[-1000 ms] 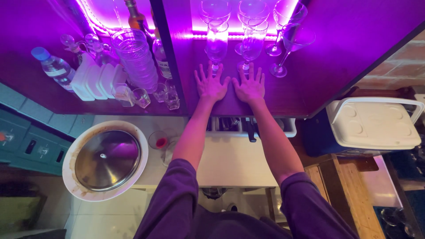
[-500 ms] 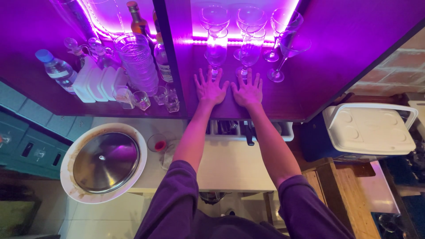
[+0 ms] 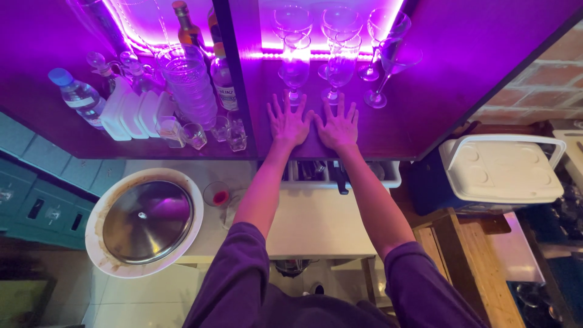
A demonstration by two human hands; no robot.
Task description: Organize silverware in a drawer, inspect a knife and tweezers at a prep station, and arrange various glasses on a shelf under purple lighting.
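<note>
Flat, left hand (image 3: pixel 288 124) and right hand (image 3: pixel 337 127) spread empty on shelf (image 3: pixel 419 130), wine glasses (image 3: pixel 316 73) just beyond fingertips

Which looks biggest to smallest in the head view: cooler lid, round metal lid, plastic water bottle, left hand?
1. Round metal lid and white cooler lid: alike in extent, and at different depths, so unranked.
2. Plastic water bottle and left hand: close, unranked.

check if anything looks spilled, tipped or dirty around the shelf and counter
Mostly tidy. The wine glasses stand upright beyond both flat hands, left hand and right hand. One oddity: the white rim around the metal lid carries brownish smears.
</note>
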